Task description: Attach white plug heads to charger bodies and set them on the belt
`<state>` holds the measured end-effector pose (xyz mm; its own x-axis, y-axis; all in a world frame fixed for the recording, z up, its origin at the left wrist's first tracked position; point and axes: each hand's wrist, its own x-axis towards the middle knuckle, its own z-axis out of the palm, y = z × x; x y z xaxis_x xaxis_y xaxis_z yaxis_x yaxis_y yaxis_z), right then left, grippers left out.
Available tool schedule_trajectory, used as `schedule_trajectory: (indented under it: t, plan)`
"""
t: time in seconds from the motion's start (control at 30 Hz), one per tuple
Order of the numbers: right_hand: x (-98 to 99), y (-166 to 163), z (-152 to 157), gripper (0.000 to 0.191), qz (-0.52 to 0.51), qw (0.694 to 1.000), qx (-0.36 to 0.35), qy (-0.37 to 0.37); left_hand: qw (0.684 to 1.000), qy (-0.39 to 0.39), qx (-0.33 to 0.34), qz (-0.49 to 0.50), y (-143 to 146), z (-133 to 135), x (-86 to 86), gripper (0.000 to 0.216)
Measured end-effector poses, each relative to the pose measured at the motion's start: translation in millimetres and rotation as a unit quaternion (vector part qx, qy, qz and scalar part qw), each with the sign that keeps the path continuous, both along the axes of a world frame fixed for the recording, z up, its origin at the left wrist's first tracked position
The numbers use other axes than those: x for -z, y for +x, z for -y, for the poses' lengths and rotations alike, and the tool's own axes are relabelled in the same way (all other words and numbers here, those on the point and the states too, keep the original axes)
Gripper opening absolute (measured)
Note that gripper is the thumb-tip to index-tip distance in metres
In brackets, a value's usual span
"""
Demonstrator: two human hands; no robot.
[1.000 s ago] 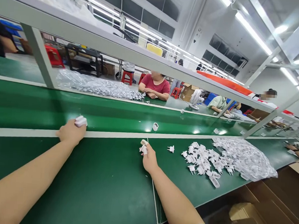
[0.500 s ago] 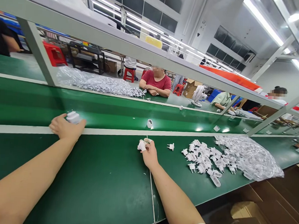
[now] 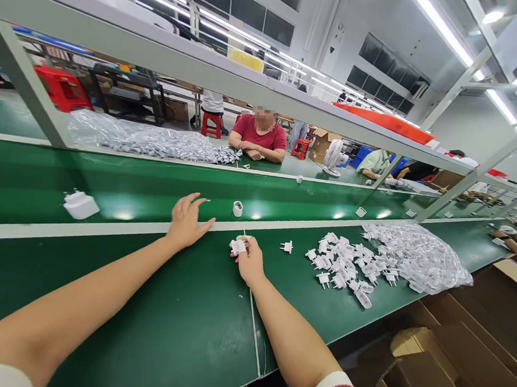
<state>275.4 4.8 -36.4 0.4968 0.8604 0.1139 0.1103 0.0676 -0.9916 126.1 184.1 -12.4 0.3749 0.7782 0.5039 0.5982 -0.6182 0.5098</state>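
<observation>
My left hand (image 3: 189, 223) is empty, fingers spread, over the near edge of the green belt (image 3: 153, 201). Just right of it on the belt stands a small white charger housing (image 3: 237, 208) with an open top. My right hand (image 3: 251, 262) grips a white plug piece (image 3: 238, 246) between thumb and fingers, low over the green bench (image 3: 167, 316). Farther left on the belt lies a white charger (image 3: 81, 205) with its pins pointing up. A single white two-pin plug piece (image 3: 287, 246) rests right of my right hand, beside a loose heap of plug pieces (image 3: 344, 260).
A clear plastic bag (image 3: 429, 259) of white parts lies right of the heap. Cardboard boxes (image 3: 440, 374) stand below the bench at right. A shelf frame (image 3: 265, 92) crosses above the belt. Opposite sits a person in red (image 3: 262, 138), near another bag of parts (image 3: 165, 142).
My left hand has let go of the white charger on the belt and moved right toward the open housing. The charger has shifted left. My right hand still holds the plug piece.
</observation>
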Motion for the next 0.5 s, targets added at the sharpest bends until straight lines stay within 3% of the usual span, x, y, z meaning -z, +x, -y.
schedule_trajectory:
  t: [0.1, 0.17, 0.27, 0.37, 0.5]
  plan:
    - [0.8, -1, 1, 0.028, -0.003, 1.000, 0.003, 0.003, 0.996, -0.077, -0.042, 0.009, 61, 1, 7.1, 0.098]
    - [2.0, -3, 1, 0.035, -0.006, 1.000, 0.002, 0.009, 0.990, -0.128, -0.063, 0.011, 89, -4, 9.3, 0.107]
    - [3.6, -5, 0, 0.043, -0.019, 1.000, 0.001, 0.022, 0.983, -0.172, -0.060, 0.010, 108, -14, 7.9, 0.074]
    - [2.6, -6, -3, 0.041, -0.051, 0.998, 0.001, 0.030, 0.980, -0.188, -0.056, 0.024, 107, -17, 2.8, 0.041]
    - [-4.3, -1, -7, 0.036, -0.121, 0.992, 0.009, 0.029, 0.980, -0.183, -0.042, 0.064, 91, 3, 0.0, 0.044]
